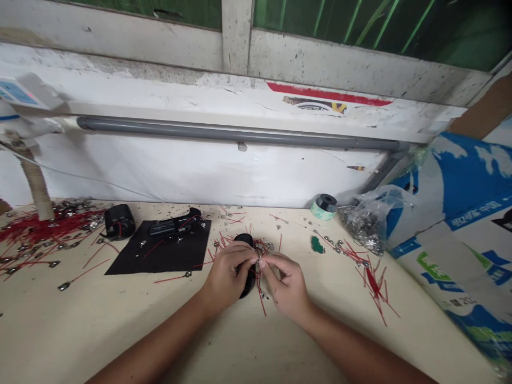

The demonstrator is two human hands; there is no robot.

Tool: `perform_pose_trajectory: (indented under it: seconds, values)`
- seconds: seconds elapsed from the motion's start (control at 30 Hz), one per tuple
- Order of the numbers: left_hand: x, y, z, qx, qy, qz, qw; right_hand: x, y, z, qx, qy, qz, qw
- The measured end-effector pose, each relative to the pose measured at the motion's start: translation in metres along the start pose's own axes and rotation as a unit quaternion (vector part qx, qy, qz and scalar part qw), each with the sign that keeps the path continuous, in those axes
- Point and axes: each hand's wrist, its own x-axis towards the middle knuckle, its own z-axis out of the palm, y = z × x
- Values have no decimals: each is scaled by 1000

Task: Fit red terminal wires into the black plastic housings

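Black housing lies on the table in the head view, partly hidden behind the left hand. Thumb and forefinger of that hand and of the right hand meet over its right edge, both pinching a small piece too tiny to make out. Red wires dangle just below. Leftward, a longer black case rests on a black sheet; rightward lies a green piece, near loose wires.
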Motion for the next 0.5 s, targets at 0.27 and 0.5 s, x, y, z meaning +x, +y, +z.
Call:
perform_pose_trajectory:
  seconds: [0.27, 0.5]
  values:
    - [0, -2, 0, -21, 4, -9, 1000, 1, 0, 0, 11, -2, 9, 1000]
    - [2, 3, -1, -3, -1, -1, 1000, 0, 1, 0, 2, -5, -3, 1000]
